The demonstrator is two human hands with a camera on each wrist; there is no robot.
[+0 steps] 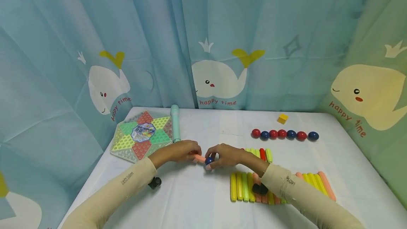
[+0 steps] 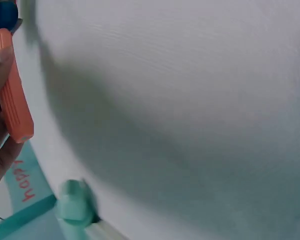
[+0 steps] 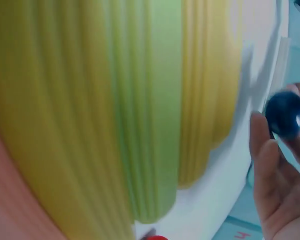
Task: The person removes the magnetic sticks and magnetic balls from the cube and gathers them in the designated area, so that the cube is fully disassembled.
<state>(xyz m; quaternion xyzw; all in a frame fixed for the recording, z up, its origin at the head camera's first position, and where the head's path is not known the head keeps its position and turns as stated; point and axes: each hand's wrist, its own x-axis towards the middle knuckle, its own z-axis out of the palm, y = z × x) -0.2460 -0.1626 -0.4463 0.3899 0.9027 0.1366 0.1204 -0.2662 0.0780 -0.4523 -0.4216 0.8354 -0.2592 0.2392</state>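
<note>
Near the middle of the white table, my left hand (image 1: 184, 150) pinches a salmon-orange ribbed stick (image 1: 199, 158). Its grooves and blunt end show plainly in the left wrist view, where the thumb lies along the stick (image 2: 14, 95). My right hand (image 1: 227, 154) holds a glossy dark blue ball (image 1: 208, 161) between thumb and fingers, also visible in the right wrist view as a blue ball (image 3: 285, 114). Ball and stick end meet between the two hands; whether they are joined, I cannot tell.
Yellow, green and orange sticks (image 1: 239, 186) lie side by side under my right forearm, with a shorter group (image 1: 262, 154) behind. A row of red and blue balls (image 1: 282, 134) and a yellow cube (image 1: 282, 118) sit back right. Back left are a star-patterned game board (image 1: 133, 151) and teal tube (image 1: 175, 123).
</note>
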